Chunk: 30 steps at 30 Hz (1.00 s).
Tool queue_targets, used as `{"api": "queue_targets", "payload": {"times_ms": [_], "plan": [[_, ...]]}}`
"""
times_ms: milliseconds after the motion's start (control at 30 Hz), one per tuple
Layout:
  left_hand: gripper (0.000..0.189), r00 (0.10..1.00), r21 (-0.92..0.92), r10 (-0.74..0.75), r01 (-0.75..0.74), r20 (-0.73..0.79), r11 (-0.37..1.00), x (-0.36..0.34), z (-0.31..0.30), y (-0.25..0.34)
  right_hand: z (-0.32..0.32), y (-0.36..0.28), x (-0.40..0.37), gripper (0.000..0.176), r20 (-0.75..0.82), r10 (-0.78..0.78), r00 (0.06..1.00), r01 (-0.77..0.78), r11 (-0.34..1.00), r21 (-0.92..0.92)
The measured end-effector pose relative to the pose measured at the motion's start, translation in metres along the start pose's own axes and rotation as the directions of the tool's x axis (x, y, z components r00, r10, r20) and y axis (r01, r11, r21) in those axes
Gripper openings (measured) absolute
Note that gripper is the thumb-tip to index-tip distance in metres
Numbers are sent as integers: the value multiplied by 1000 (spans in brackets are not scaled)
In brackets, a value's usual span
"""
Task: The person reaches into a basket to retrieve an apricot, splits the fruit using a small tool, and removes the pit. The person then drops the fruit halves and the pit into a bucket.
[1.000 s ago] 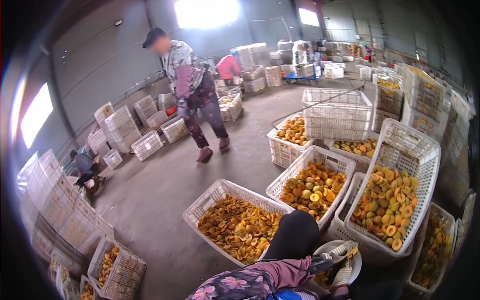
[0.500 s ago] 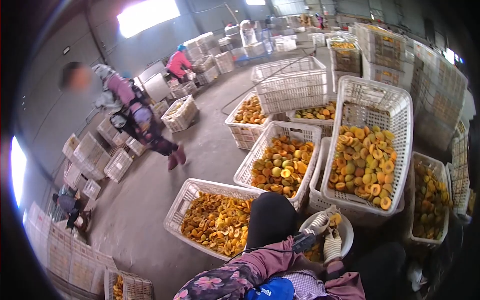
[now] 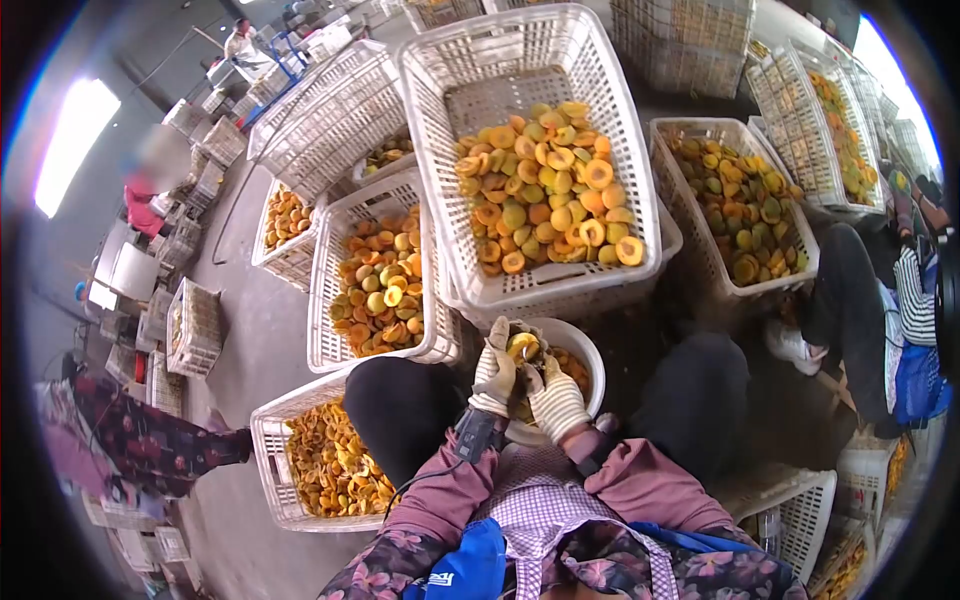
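Note:
My left hand, in a pale striped glove, is closed on a halved apricot over a white bowl between my knees. My right hand, gloved too, is closed with its fingertips against the fruit; something small and dark shows between the hands, too small to make out. More cut fruit lies in the bowl. Just beyond, a large white crate holds halved apricots. Left of it stands another crate of halves, and a crate of flattened pieces sits beside my left knee.
At the right, a crate of greenish fruit stands near a seated person's dark-clad leg. A person in floral clothes is at the far left. Stacked crates rise behind.
The view has swung right and down, so the bowl and crates sit further left. My hands have come together around the fruit. A neighbouring worker's leg and striped sleeve now show at the right.

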<state>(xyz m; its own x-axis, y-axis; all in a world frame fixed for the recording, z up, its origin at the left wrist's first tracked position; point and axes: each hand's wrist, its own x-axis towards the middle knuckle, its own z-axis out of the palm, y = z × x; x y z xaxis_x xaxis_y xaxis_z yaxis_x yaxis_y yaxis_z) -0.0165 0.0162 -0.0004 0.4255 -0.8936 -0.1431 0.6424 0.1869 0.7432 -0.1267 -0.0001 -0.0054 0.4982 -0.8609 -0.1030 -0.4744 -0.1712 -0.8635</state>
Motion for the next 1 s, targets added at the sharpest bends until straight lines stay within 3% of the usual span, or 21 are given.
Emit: {"api": "queue_targets", "payload": {"times_ms": [100,233,300,333,500,567,633,667,700,733,767,833,900,933,1000], "plan": [[30,994,153,13,4,-110,988,0,-3,-7,3,2,-2,47,8,27,1000,-27,999,32],[29,999,146,-47,48,-11,988,-7,13,5,2,-4,-5,43,-7,56,998,-54,984,167],[25,998,311,60,-63,22,948,-10,17,7,6,0,-5,38,79,20,997,-48,928,369],[26,991,478,106,-133,83,868,-20,37,18,-1,-7,-6,37,163,91,982,-141,933,330],[24,997,289,66,-55,-28,956,-8,8,4,11,0,-9,32,189,72,979,-154,872,465],[25,1000,258,5,-6,6,966,-13,18,12,-6,-19,-11,29,381,181,907,-412,578,704],[23,988,381,121,-148,96,913,-20,29,17,-15,-24,-12,27,460,206,864,-476,637,607],[21,960,471,155,-250,233,846,-16,19,16,27,22,-11,26,220,-19,975,-109,825,555],[22,917,544,172,-356,360,760,-13,8,15,66,68,-8,25,13,-305,952,274,875,399],[23,808,601,267,-574,524,557,-13,10,21,39,49,-14,24,253,-340,906,403,876,-266],[19,854,685,160,-498,496,532,-5,1,20,27,32,-18,26,234,-43,971,-59,909,412],[32,981,506,-66,-35,180,862,-10,8,20,-15,-8,-21,29,560,145,816,-471,728,499],[26,977,463,-193,129,93,877,-15,10,26,-25,-22,-27,33,608,204,767,-572,646,505],[23,975,192,-219,206,46,959,-17,11,23,-27,-25,-28,33,596,164,786,-524,687,503],[20,964,186,-267,261,8,947,-17,10,25,-21,-23,-30,33,547,131,827,-457,723,518]]}}
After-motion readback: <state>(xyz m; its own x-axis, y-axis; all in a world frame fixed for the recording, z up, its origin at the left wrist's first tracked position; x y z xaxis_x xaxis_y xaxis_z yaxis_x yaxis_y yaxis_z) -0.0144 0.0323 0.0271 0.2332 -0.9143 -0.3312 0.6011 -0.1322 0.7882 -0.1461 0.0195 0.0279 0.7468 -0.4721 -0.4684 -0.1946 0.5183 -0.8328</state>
